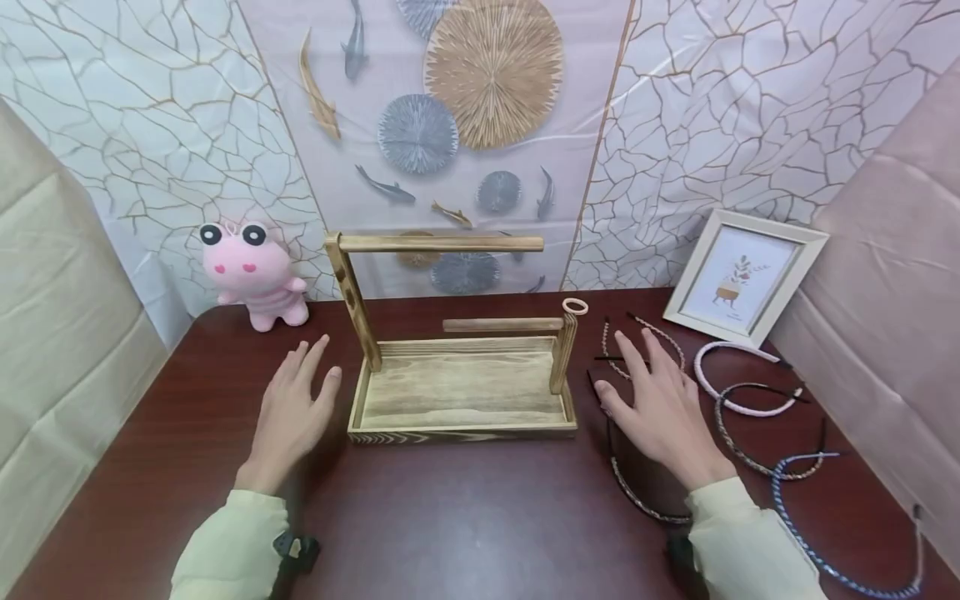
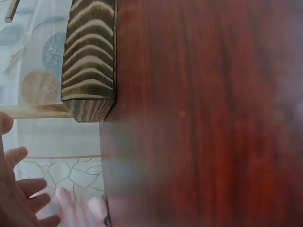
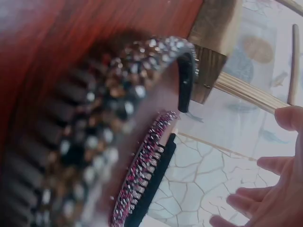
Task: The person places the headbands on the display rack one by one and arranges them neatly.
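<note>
A wooden tray stand stands mid-table, with a tall bar and a lower bar on upright posts. My left hand is held to the left of it, fingers spread and holding nothing; the left wrist view shows the stand's striped wooden edge. My right hand hovers over several headbands on the right, its fingers apart and empty. In the right wrist view, a headband with brown and silver beads is close to the camera, and a pink-beaded headband lies beyond it.
A pink plush toy sits at the back left. A framed picture leans at the back right. Near the right edge lie a white headband and a blue-and-white headband. Padded side walls flank the dark table.
</note>
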Action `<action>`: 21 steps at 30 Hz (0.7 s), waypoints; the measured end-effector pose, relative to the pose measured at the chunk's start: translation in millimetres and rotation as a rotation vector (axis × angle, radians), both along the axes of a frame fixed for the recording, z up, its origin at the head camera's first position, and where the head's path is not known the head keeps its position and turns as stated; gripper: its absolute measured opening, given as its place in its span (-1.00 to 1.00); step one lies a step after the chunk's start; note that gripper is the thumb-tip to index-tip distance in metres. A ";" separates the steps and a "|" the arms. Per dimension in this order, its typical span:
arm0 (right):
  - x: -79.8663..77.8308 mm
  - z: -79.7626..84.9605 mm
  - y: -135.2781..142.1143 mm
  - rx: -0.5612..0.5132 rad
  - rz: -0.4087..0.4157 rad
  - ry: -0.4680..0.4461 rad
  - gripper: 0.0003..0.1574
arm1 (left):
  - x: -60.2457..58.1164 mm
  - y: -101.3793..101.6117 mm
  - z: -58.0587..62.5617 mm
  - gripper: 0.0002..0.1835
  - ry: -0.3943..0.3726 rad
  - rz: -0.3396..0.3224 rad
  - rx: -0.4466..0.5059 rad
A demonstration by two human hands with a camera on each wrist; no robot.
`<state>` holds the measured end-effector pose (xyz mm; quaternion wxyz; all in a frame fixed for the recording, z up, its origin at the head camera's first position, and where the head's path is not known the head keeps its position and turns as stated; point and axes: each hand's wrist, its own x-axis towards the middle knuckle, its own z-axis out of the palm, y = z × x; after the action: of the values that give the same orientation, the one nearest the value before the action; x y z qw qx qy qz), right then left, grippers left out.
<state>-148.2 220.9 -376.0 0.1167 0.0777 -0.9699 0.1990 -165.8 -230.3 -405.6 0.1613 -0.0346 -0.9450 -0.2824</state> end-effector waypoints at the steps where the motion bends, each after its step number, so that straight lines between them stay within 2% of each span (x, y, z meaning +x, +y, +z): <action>1: 2.7 0.8 1.7 -0.010 0.008 0.006 -0.12 | 0.8 -0.2 -0.3 -0.40 -0.013 -0.018 0.023; 6: 18.6 5.6 14.8 -0.047 0.040 0.052 -0.21 | 3.9 3.0 -2.2 -0.41 -0.113 -0.091 0.153; 11: 38.4 4.3 35.6 -0.119 0.052 0.071 -0.27 | 7.0 8.5 -8.6 -0.46 -0.210 -0.117 0.278; 15: 54.0 -1.1 55.2 -0.143 0.044 0.115 -0.34 | 8.9 10.7 -14.8 -0.51 -0.239 -0.134 0.301; 21: 74.1 -5.0 84.1 -0.170 -0.002 0.179 -0.50 | 9.6 8.5 -21.8 -0.58 -0.232 -0.138 0.300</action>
<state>-74.0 305.0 -381.1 0.2092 0.0840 -0.9354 0.2726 -156.2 -221.8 -427.4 0.0351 -0.0424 -0.9000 -0.4324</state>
